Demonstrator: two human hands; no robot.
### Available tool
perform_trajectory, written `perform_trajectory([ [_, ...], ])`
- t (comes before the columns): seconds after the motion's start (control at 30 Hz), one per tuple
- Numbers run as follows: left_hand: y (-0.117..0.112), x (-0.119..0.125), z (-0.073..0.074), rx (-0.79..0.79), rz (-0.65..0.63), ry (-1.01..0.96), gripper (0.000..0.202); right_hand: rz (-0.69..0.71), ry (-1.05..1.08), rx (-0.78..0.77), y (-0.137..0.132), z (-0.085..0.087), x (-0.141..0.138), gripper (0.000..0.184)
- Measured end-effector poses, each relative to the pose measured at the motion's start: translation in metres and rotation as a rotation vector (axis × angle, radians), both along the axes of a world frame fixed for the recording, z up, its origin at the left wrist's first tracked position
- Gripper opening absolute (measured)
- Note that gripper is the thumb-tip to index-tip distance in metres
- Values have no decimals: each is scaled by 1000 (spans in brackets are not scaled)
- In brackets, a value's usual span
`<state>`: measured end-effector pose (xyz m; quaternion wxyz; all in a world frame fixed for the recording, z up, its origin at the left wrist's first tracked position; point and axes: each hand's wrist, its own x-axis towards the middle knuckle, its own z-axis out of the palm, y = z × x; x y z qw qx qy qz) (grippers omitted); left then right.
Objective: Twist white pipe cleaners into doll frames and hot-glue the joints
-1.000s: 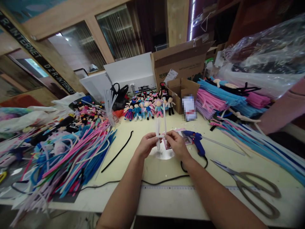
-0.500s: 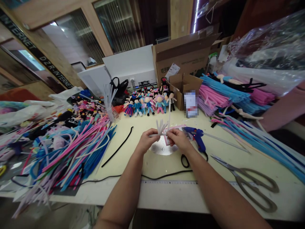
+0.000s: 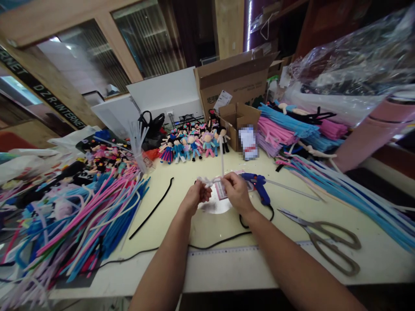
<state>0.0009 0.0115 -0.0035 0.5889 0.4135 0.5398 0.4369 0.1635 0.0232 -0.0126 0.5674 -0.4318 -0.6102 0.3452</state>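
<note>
A small bunch of white pipe cleaners (image 3: 210,181) is stretched between my two hands above the middle of the table. At its left end, my left hand (image 3: 194,197) is closed with the fingers curled on the bunch. My right hand (image 3: 237,191) pinches the other end between thumb and fingers. From that pinch one long white pipe cleaner (image 3: 221,156) stands up. Below the hands lies a shiny round plate (image 3: 215,205), partly covered. A blue glue gun (image 3: 258,185) rests just right of my right hand, on a pink-edged card that is mostly hidden.
Large scissors (image 3: 319,233) lie at the right, behind a ruler (image 3: 223,250) and a black cord (image 3: 214,247). A black pipe cleaner (image 3: 152,209) is at left. Coloured pipe cleaners (image 3: 97,211) pile up on both sides. Small dolls (image 3: 194,147) and cardboard boxes (image 3: 231,86) stand behind.
The white ends that fanned upward now lie sideways toward my left hand, whose fingers have curled further in. The right hand keeps its pinch. The view has turned a little to the right.
</note>
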Motion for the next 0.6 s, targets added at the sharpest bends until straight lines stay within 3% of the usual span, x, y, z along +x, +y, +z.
perform_trajectory([
  [0.07,-3,3,3,-70,-75,-120,59,12,-76,89,-3,2,-2,14],
  [0.13,-4,4,5,-63,-72,-189,52,24,-126,143,-5,3,-4,14],
  [0.37,-3,0,9,-40,-71,-166,33,85,-151,133,-4,1,-4,13],
  [0.5,-4,0,9,59,-56,-196,26,127,-101,48,-5,0,-4,14],
  [0.6,-4,-2,7,137,-55,-177,26,189,14,-133,-4,-2,-5,16],
])
